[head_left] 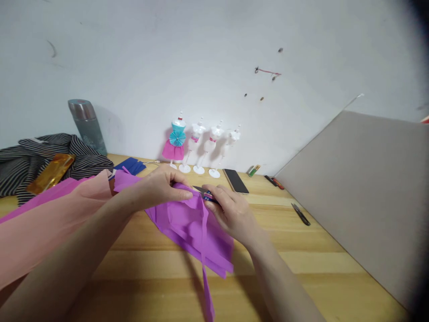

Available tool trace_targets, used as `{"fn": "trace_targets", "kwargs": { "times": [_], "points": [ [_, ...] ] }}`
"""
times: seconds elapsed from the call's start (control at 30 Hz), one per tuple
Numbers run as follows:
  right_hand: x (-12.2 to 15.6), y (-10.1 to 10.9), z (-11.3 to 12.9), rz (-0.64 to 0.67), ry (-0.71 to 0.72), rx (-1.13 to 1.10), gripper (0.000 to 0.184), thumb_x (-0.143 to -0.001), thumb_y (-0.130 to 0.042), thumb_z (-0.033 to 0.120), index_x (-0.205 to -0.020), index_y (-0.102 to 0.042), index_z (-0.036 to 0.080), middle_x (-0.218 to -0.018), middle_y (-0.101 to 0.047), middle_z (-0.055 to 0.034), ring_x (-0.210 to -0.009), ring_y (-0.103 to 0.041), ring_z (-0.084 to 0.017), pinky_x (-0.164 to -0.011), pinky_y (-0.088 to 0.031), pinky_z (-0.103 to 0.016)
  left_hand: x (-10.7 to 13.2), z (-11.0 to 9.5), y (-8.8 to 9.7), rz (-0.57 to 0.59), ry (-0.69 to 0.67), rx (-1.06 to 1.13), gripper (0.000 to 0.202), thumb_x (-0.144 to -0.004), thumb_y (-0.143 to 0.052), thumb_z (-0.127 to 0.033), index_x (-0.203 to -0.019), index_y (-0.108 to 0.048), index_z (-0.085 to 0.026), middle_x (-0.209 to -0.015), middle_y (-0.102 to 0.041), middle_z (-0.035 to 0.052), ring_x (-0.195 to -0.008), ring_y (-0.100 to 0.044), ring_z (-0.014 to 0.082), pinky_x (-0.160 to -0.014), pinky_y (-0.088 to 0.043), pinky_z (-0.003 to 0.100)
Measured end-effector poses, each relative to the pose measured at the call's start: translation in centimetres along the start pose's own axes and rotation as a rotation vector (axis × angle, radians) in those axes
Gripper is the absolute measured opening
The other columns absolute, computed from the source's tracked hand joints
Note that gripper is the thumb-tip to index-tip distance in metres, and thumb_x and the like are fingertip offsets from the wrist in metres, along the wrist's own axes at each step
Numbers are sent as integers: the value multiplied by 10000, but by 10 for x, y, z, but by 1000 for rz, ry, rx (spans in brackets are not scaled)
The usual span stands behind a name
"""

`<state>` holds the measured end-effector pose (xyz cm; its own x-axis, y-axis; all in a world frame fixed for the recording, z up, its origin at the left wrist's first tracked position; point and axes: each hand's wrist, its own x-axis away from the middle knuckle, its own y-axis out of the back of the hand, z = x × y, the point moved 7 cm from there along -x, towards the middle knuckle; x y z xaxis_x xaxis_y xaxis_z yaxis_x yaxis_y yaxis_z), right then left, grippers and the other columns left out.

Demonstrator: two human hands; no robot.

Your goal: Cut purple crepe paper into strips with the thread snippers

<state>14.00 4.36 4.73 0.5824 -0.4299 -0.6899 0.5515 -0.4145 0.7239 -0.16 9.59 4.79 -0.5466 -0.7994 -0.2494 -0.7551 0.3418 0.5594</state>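
Observation:
My left hand pinches the upper edge of a folded sheet of purple crepe paper, lifted a little off the wooden table. My right hand is closed around a small pair of thread snips, their blades at the paper's top edge beside my left thumb. A narrow purple strip hangs from the sheet toward me. Pink paper lies to the left under my left forearm.
Several small mannequin stands line the wall, one wearing a pink and blue dress. A phone, a thermos, striped cloth, blue paper, and a black tool lie about. A grey board leans at right.

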Motion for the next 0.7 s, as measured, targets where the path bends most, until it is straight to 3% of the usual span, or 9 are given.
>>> {"fn": "trace_targets", "kwargs": {
  "times": [0.13, 0.3, 0.7],
  "points": [
    [0, 0, 1, 18, -3, 8, 241, -975, -415, 260, -1134, -542, 130, -819, -667, -95, -683, -630, -187, -572, -497, -281, -1, 1, -4, 22, 3, -2, 231, -706, -616, -278, -528, -589, -133, -507, -332, -52, -515, -303, 71, -463, -217, 214],
    [0, 0, 1, 17, -9, 4, 245, -982, -400, 269, -1126, -546, 134, -819, -664, -91, -687, -624, -181, -582, -495, -279, -1, 5, -5, 21, 18, -5, 247, -714, -608, -289, -528, -543, -141, -528, -362, -45, -527, -323, 73, -470, -225, 219],
    [0, -1, 1, 23, -3, -16, 229, -981, -406, 243, -1072, -570, 111, -772, -643, -89, -648, -599, -176, -561, -469, -278, -3, 4, -3, 13, -32, -54, 324, -722, -617, -285, -489, -432, -158, -521, -283, -51, -520, -283, 74, -461, -200, 228]
  ]
}}
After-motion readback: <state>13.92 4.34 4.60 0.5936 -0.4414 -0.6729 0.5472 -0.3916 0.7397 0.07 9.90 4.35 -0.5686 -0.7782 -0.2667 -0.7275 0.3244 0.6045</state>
